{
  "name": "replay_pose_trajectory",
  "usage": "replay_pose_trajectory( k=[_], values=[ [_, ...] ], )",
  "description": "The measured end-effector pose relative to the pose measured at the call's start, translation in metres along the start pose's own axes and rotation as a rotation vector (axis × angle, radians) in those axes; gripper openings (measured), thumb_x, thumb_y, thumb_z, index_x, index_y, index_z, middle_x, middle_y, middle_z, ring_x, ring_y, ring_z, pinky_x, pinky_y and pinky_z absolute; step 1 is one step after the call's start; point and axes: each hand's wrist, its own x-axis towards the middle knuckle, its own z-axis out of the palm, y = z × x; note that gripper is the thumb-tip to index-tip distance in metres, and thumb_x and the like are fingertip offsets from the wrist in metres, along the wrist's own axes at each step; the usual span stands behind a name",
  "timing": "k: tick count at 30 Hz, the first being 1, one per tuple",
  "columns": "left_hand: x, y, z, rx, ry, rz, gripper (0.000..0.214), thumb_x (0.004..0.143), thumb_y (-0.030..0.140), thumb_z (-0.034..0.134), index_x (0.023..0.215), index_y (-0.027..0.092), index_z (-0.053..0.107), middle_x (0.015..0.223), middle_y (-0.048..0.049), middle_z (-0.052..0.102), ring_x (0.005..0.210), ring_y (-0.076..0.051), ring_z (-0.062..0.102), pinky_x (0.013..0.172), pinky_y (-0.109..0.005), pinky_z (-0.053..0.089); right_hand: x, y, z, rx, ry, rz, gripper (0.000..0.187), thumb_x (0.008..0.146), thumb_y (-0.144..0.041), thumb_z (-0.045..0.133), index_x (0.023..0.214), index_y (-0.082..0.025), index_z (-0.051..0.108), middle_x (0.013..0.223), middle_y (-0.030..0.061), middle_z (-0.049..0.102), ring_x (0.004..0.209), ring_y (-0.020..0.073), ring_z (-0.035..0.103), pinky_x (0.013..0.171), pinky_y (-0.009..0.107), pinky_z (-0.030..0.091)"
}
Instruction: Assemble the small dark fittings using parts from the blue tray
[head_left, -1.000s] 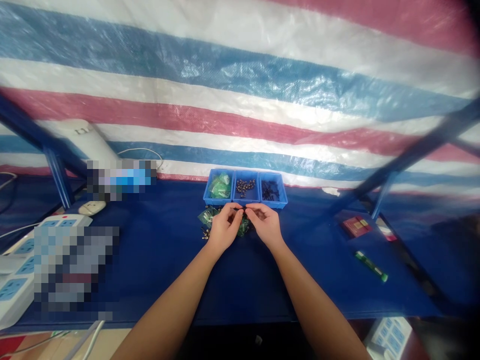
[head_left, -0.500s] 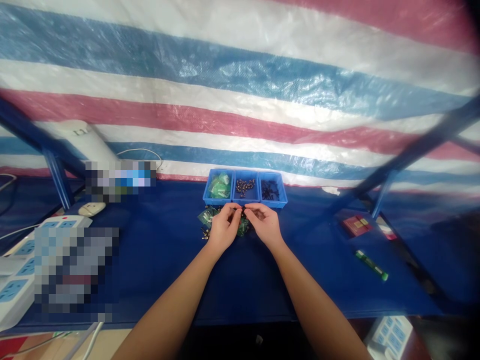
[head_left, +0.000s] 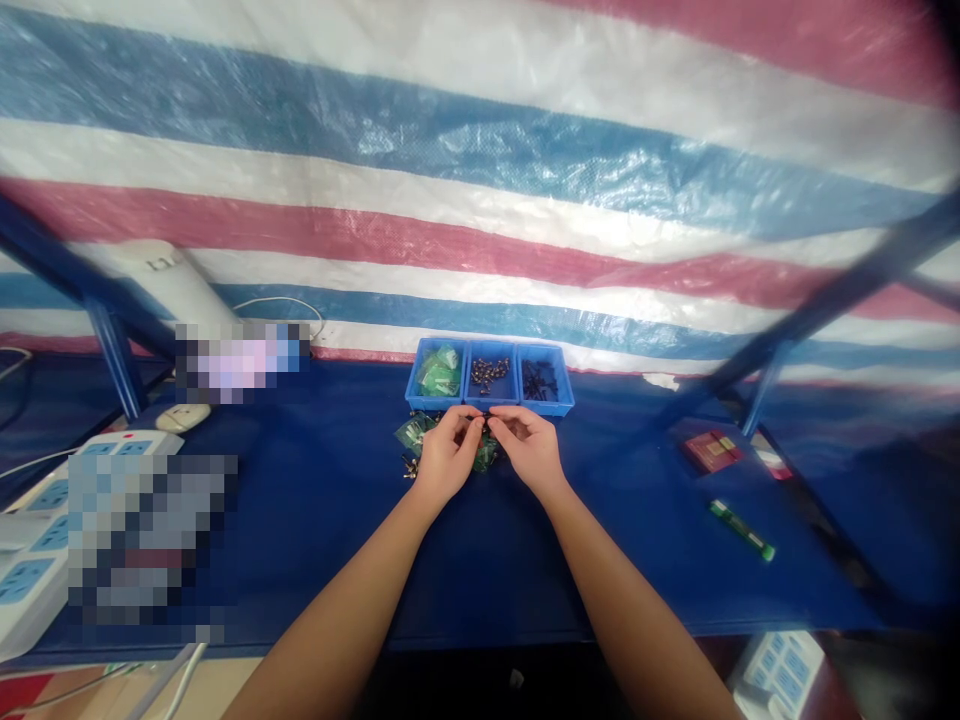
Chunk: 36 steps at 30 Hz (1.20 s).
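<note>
My left hand (head_left: pixel 452 455) and my right hand (head_left: pixel 531 447) meet at the fingertips just in front of three blue bins. Both are closed in a pinch; a small dark piece shows between them, too small to name. Under and beside the hands lie green plastic packets (head_left: pixel 412 433) and small brass-coloured parts (head_left: pixel 410 467), partly hidden by my fingers. The left bin (head_left: pixel 412 390) holds green-tinted packets, the middle bin (head_left: pixel 491 398) small brass-and-dark metal parts, and the right bin (head_left: pixel 546 407) thin black pieces.
A white power strip (head_left: pixel 45 560) lies at the left beside a blurred-out object. Toward the right are a red box (head_left: pixel 711 452) and a green packet (head_left: pixel 742 530) on the blue table (head_left: pixel 315 500). Blue frame bars slope at both sides; a striped sheet (head_left: pixel 480 200) hangs behind.
Both hands stay in the same place with fingertips together. Nothing on the table has visibly moved.
</note>
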Motion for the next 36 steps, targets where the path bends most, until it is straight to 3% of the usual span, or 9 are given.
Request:
replay_pose_trajectory(
  k=[7, 11, 15, 24, 31, 36],
  values=[
    [0.0018, -0.003, -0.0003, 0.074, 0.016, 0.023, 0.027, 0.094, 0.043, 0.045, 0.094, 0.019, 0.058, 0.06, 0.0029, 0.059, 0.053, -0.012, 0.057, 0.056, -0.023, 0.044, -0.0012, -0.0033, -0.0003, -0.086, -0.008, -0.057, 0.025, 0.08, -0.038, 0.067, 0.097, -0.021, 0.073, 0.085, 0.0051, 0.072, 0.07, 0.0185, 0.065, 0.067, 0.031, 0.055],
    [0.0012, -0.002, -0.0004, 0.031, 0.012, 0.012, 0.027, 0.093, 0.043, 0.048, 0.099, 0.019, 0.059, 0.063, 0.002, 0.061, 0.056, -0.012, 0.059, 0.057, -0.023, 0.045, -0.0016, -0.0039, -0.0007, -0.13, 0.018, -0.095, 0.023, 0.08, -0.036, 0.066, 0.097, -0.021, 0.074, 0.087, 0.005, 0.073, 0.069, 0.0178, 0.064, 0.065, 0.03, 0.054],
    [0.0007, -0.0015, 0.0, 0.014, 0.004, 0.012, 0.028, 0.092, 0.042, 0.05, 0.106, 0.02, 0.059, 0.066, 0.0013, 0.063, 0.058, -0.013, 0.061, 0.057, -0.023, 0.047, -0.0015, -0.0032, -0.0012, -0.105, 0.03, -0.071, 0.024, 0.08, -0.037, 0.066, 0.097, -0.021, 0.073, 0.088, 0.0053, 0.073, 0.072, 0.0187, 0.065, 0.068, 0.031, 0.054],
    [0.0016, -0.0044, 0.0002, 0.056, 0.023, 0.016, 0.029, 0.094, 0.044, 0.045, 0.093, 0.019, 0.06, 0.061, 0.0022, 0.059, 0.054, -0.012, 0.057, 0.056, -0.022, 0.044, -0.0022, -0.002, -0.0004, -0.119, 0.012, -0.087, 0.024, 0.081, -0.036, 0.065, 0.099, -0.021, 0.073, 0.087, 0.0049, 0.072, 0.069, 0.0177, 0.064, 0.065, 0.031, 0.054],
    [-0.0001, -0.0004, 0.0, 0.004, -0.005, -0.004, 0.028, 0.094, 0.042, 0.046, 0.105, 0.019, 0.058, 0.064, 0.0018, 0.06, 0.056, -0.012, 0.058, 0.055, -0.021, 0.044, -0.0001, -0.0017, -0.0018, -0.046, 0.013, -0.033, 0.026, 0.08, -0.037, 0.067, 0.099, -0.02, 0.073, 0.088, 0.0055, 0.073, 0.076, 0.02, 0.067, 0.073, 0.033, 0.057],
    [0.0008, -0.0032, 0.0018, 0.051, 0.029, 0.011, 0.024, 0.093, 0.041, 0.048, 0.098, 0.02, 0.058, 0.061, 0.0031, 0.06, 0.053, -0.011, 0.057, 0.054, -0.021, 0.042, 0.0, 0.0006, -0.0015, -0.025, 0.006, -0.016, 0.026, 0.079, -0.036, 0.068, 0.098, -0.02, 0.073, 0.086, 0.0053, 0.073, 0.075, 0.02, 0.068, 0.073, 0.033, 0.057]
  ],
)
